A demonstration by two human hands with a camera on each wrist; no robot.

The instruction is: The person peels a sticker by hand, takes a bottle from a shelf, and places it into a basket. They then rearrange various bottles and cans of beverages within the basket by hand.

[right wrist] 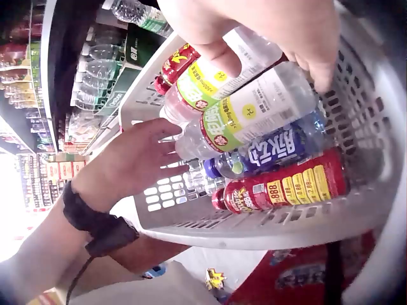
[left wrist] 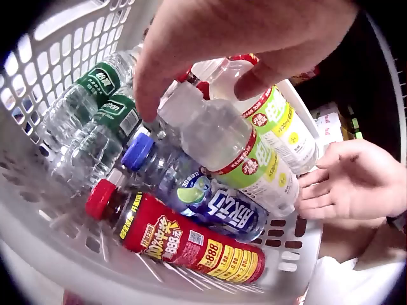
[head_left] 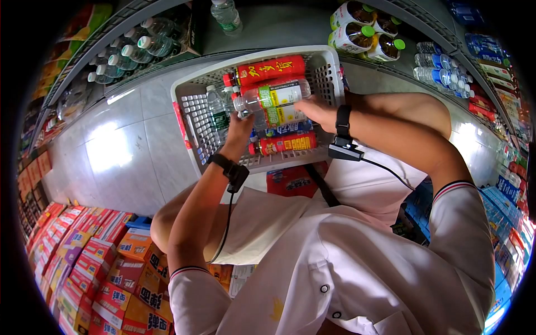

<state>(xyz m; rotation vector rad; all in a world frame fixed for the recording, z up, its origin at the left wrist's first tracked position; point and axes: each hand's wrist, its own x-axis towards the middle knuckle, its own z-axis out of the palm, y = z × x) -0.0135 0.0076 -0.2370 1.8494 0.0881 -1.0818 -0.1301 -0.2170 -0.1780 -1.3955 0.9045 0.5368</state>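
Two clear drink bottles with green-and-white labels, a near one and a far one, lie side by side on top of other bottles in a grey plastic basket. My left hand is at their cap ends, fingers spread around the near bottle's neck. At the base ends is my right hand; its fingers are fairly straight, with fingertips against the near bottle's base. Beside this pair lie a blue-labelled bottle and a red-labelled bottle. Green-labelled water bottles lie along the basket's end.
More red bottles lie on the basket's far side. Beyond it, a shelf holds water bottles and a pack of green-capped bottles. Stacked boxes stand at lower left. The person's bent knees flank the basket on the tiled floor.
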